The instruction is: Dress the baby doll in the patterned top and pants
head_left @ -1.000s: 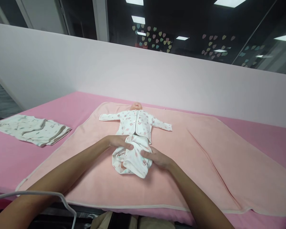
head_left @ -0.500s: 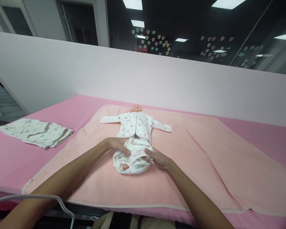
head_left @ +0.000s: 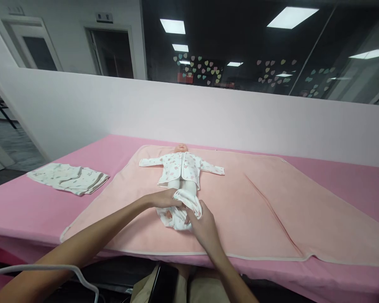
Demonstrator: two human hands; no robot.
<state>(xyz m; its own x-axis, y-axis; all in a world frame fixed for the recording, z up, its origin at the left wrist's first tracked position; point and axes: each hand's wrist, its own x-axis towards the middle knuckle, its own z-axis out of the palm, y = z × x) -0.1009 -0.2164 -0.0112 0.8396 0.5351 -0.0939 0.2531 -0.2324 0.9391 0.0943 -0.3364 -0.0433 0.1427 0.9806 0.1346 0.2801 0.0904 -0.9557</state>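
A baby doll (head_left: 181, 148) lies on its back, head away from me, in a white printed jacket (head_left: 191, 165) with its sleeves spread wide. Its pale upper legs (head_left: 190, 185) show below the jacket hem. White printed baby pants (head_left: 189, 199) are bunched around the lower legs. My left hand (head_left: 167, 198) grips the left side of the bunched waistband. On the other side my right hand (head_left: 204, 223) pinches the same cloth, its fingertips partly hidden in the folds. A bit of the doll's foot (head_left: 168, 214) peeks out by the cloth.
Under the doll spreads a peach blanket (head_left: 240, 227) with a raised crease (head_left: 271, 210) at right. Folded printed cloths (head_left: 71, 179) lie at left on the pink table cover (head_left: 28, 206). A white partition (head_left: 240, 120) stands behind. A pale cable (head_left: 50, 267) crosses the lower left.
The pants have slid down toward me, baring the doll's upper legs. Both hands have drawn closer together, the right one turning inward over the cloth. The camera view has shifted slightly.
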